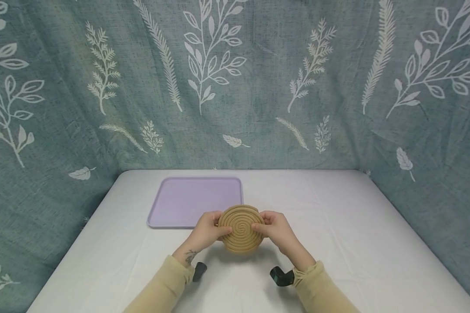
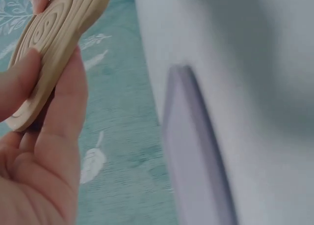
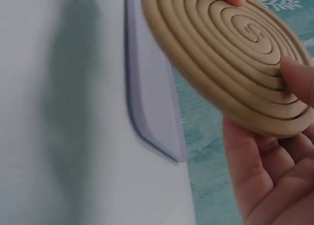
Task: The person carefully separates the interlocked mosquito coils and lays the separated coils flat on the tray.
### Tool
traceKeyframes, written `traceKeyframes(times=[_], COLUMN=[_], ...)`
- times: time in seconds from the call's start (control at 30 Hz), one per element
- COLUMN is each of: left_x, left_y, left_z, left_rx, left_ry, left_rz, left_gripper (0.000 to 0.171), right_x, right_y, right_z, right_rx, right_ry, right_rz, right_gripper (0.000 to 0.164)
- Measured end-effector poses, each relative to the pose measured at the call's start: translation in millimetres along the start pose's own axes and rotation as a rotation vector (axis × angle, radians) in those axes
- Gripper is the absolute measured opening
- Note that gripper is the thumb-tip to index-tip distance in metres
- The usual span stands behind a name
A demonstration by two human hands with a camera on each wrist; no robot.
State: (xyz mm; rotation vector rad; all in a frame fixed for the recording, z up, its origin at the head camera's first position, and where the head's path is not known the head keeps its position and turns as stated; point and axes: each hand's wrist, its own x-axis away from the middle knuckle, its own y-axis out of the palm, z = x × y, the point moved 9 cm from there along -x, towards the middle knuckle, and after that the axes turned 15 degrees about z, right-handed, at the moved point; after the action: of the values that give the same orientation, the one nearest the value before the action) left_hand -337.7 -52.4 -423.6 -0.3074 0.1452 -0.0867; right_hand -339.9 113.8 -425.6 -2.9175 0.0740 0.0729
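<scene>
A flat, round tan mosquito coil (image 1: pixel 241 241), its rings wound tightly into a spiral, is held up over the white table by both hands. My left hand (image 1: pixel 206 229) pinches its left side, thumb on the ringed face and fingers behind. On the opposite side my right hand (image 1: pixel 277 230) grips it the same way. The right wrist view shows the coil (image 3: pixel 211 53) tilted, with two strands curling together at its centre. In the left wrist view the coil (image 2: pixel 59 53) appears nearly edge-on, above the palm of the left hand (image 2: pixel 44 171).
A shallow lilac tray (image 1: pixel 196 200) lies on the white table (image 1: pixel 317 204) behind and left of the hands. Green cloth (image 1: pixel 258 87) with white leaf prints hangs behind the table and along its sides. Dark wrist devices (image 1: pixel 283 277) show by both sleeves.
</scene>
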Motion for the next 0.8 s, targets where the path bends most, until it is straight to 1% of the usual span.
traceKeyframes(times=[0.07,0.13,0.3,0.37,0.4,0.53,0.6,0.63,0.8], left_x=[-4.7,-9.5,-22.1,-27.0,-25.9,-33.5,-36.5,-41.1,-46.9], left_y=[-5.4,-11.6,-25.3,-29.6,-32.1,-39.0,-42.0,-43.0,-49.4], left_z=[9.2,20.4,49.2,59.1,68.8,87.2,95.7,94.9,111.9], left_rx=[0.003,-0.005,-0.017,-0.009,-0.009,0.001,-0.002,0.000,-0.026], left_ry=[0.019,0.047,0.122,0.140,0.142,0.168,0.176,0.185,0.212], left_rz=[0.031,0.070,0.157,0.181,0.192,0.215,0.215,0.214,0.226], left_gripper=[0.031,0.029,0.024,0.024,0.025,0.029,0.029,0.028,0.024], right_x=[-4.5,-9.4,-23.3,-27.1,-28.6,-34.3,-37.1,-38.1,-40.5], right_y=[0.0,-1.3,-8.9,-12.0,-13.5,-18.9,-21.0,-21.9,-25.6], right_z=[-9.2,-19.5,-47.0,-59.5,-66.0,-89.4,-98.9,-103.2,-118.3], right_rx=[-0.002,-0.008,-0.007,-0.009,-0.007,0.006,0.011,0.010,-0.028], right_ry=[-0.032,-0.060,-0.107,-0.136,-0.155,-0.232,-0.261,-0.273,-0.291], right_rz=[-0.025,-0.023,0.046,0.064,0.072,0.086,0.091,0.093,0.121], right_gripper=[0.024,0.023,0.020,0.020,0.019,0.021,0.022,0.022,0.020])
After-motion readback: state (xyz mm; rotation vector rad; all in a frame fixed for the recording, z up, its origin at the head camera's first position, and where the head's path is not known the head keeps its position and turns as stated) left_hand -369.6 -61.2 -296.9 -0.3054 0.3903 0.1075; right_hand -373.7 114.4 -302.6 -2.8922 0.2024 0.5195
